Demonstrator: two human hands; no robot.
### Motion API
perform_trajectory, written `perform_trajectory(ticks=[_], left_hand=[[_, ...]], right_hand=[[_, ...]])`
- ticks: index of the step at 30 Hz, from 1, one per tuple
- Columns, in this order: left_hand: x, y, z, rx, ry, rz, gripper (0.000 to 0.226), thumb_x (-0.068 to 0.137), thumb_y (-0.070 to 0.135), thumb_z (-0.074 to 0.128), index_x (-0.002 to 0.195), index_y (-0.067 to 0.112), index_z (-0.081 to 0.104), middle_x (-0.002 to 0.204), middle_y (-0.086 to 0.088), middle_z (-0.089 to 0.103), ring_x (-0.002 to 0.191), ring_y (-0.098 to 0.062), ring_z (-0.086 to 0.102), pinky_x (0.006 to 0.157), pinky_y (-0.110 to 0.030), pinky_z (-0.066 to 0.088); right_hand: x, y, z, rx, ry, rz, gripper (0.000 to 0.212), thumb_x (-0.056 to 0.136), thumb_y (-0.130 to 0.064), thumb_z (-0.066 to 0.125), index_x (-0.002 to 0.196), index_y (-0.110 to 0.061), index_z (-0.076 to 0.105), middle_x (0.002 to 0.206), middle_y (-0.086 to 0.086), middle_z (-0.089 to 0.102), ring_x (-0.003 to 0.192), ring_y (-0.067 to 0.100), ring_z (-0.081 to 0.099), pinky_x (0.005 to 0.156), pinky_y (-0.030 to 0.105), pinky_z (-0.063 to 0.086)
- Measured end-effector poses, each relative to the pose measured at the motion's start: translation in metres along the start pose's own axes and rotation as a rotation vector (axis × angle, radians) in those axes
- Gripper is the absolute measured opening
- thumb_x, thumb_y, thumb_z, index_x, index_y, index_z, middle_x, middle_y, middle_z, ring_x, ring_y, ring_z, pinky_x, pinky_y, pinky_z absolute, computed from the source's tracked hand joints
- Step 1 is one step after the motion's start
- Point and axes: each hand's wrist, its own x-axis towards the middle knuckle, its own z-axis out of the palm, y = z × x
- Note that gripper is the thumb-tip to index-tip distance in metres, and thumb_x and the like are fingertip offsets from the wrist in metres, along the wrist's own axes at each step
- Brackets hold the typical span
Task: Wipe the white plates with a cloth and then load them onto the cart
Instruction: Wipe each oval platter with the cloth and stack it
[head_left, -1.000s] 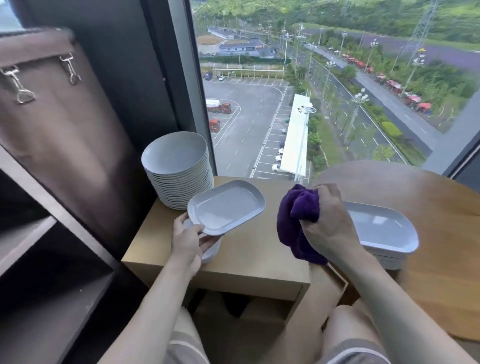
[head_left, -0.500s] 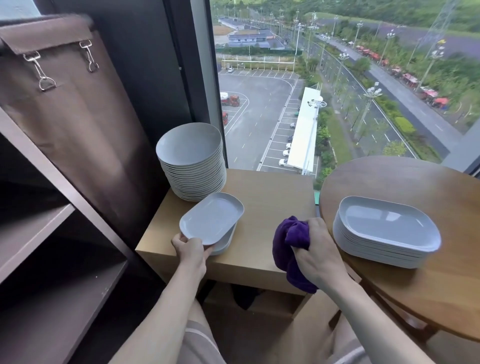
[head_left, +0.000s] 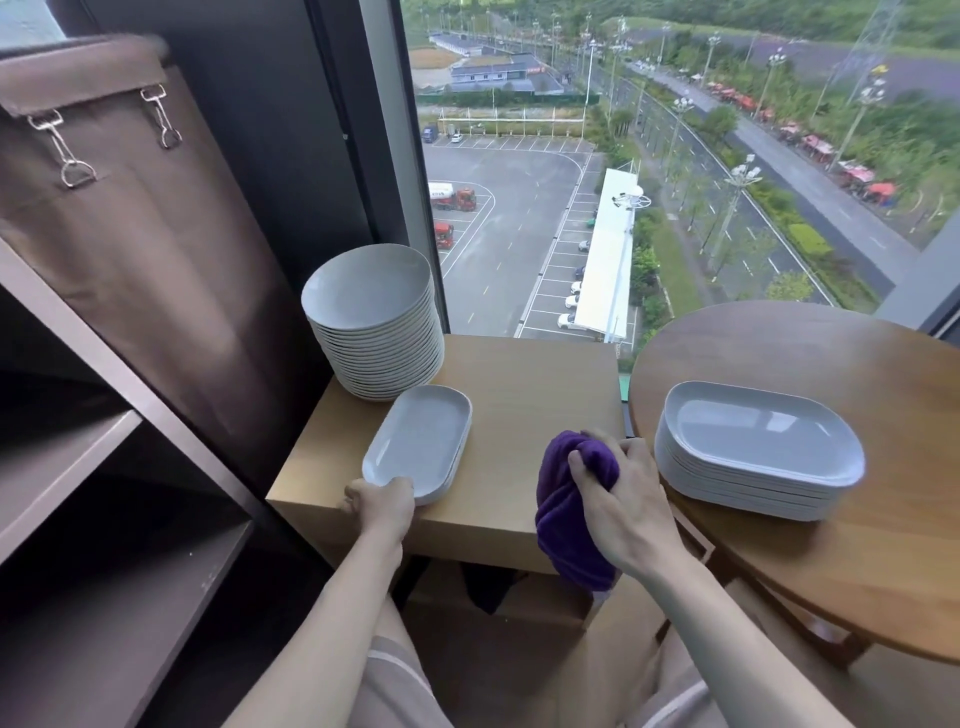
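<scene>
The cart (head_left: 104, 467) stands on the left, its shelves open. On the square desk (head_left: 519, 384), a tall pile of round plates (head_left: 369, 291) sits behind a small pile of long plates (head_left: 415, 447), which lies by the near edge. The small pile's long way points away and a bit right. The left grip (head_left: 382, 506), the one nearer the cart, holds its near end. The right grip (head_left: 618, 509) squeezes the purple cloth (head_left: 566, 519) close by.
</scene>
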Motion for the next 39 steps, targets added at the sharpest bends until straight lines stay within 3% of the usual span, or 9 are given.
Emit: perform_trajectory(ticks=[3,6,10,14,20,25,30,34,39], left_hand=[[-0.031,0.012,0.007,0.089,0.017,0.223,0.045,0.092,0.007,0.057,0.136,0.008,0.046,0.138,-0.009,0.043,0.111,-0.027,0.052,0.088,-0.039,0.049],[-0.077,0.033,0.024,0.136,-0.450,0.415,0.019,0.096,0.010,0.062,0.113,0.016,0.067,0.114,-0.003,0.070,0.108,-0.019,0.065,0.084,-0.026,0.052],[-0.133,0.057,0.052,0.167,-1.000,0.556,0.040,0.081,0.026,0.073,0.119,0.016,0.069,0.115,-0.005,0.074,0.111,-0.016,0.068,0.095,-0.029,0.057],[-0.154,0.076,0.078,0.199,-1.012,0.713,0.041,0.082,0.028,0.081,0.120,0.022,0.068,0.111,0.003,0.074,0.107,-0.011,0.069,0.096,-0.030,0.058],[-0.175,0.081,0.112,0.300,-0.895,0.896,0.006,0.091,0.018,0.075,0.094,0.016,0.071,0.087,0.003,0.075,0.082,-0.017,0.073,0.077,-0.046,0.062],[-0.176,0.089,0.123,0.170,-0.997,0.703,0.010,0.101,0.009,0.062,0.097,0.005,0.054,0.088,-0.018,0.073,0.072,-0.026,0.068,0.061,-0.038,0.052],[-0.165,0.100,0.133,0.007,-0.965,0.535,0.008,0.103,0.006,0.060,0.099,0.002,0.054,0.084,-0.014,0.071,0.069,-0.023,0.064,0.054,-0.027,0.048],[-0.167,0.102,0.146,-0.059,-1.010,0.481,0.006,0.104,0.006,0.059,0.101,0.006,0.054,0.087,-0.014,0.071,0.071,-0.025,0.065,0.057,-0.030,0.051],[-0.173,0.098,0.164,-0.104,-0.986,0.357,0.012,0.102,0.005,0.061,0.092,0.010,0.055,0.080,-0.009,0.070,0.064,-0.020,0.064,0.053,-0.027,0.050]], right_hand=[[0.002,-0.001,-0.005,0.094,-0.009,-0.019,0.062,0.088,-0.070,0.038,0.146,-0.050,0.044,0.131,-0.015,0.032,0.129,0.015,0.041,0.111,0.043,0.038],[0.003,-0.005,-0.012,0.275,0.032,-0.086,0.034,0.094,-0.045,0.057,0.126,-0.043,0.063,0.149,-0.024,0.032,0.141,0.012,0.036,0.119,0.047,0.030],[0.008,-0.015,-0.033,0.503,0.125,-0.151,0.012,0.097,-0.027,0.062,0.105,-0.028,0.071,0.144,-0.017,0.050,0.134,0.008,0.048,0.114,0.041,0.037],[0.012,-0.021,-0.068,0.634,0.153,-0.022,0.022,0.098,-0.044,0.063,0.106,-0.024,0.060,0.116,0.006,0.063,0.103,0.024,0.065,0.099,0.051,0.052],[0.017,-0.009,-0.113,0.474,0.150,0.096,0.052,0.087,-0.067,0.061,0.104,-0.019,0.052,0.113,0.012,0.058,0.093,0.022,0.061,0.078,0.033,0.046],[0.013,0.018,-0.149,0.434,0.033,0.094,0.082,0.063,-0.085,0.062,0.109,-0.018,0.054,0.107,0.001,0.067,0.095,0.017,0.066,0.076,0.035,0.053],[0.017,0.048,-0.174,0.482,-0.057,0.037,0.054,0.074,-0.053,0.073,0.100,-0.013,0.047,0.084,0.004,0.064,0.078,0.021,0.059,0.073,0.038,0.043],[0.015,0.066,-0.172,0.580,-0.287,0.029,0.040,0.090,-0.039,0.071,0.119,-0.013,0.064,0.107,0.006,0.076,0.096,0.021,0.072,0.079,0.031,0.054],[0.017,0.081,-0.166,0.622,-0.013,0.075,0.015,0.093,-0.035,0.069,0.102,-0.024,0.075,0.102,0.002,0.077,0.095,0.023,0.073,0.077,0.035,0.059]])
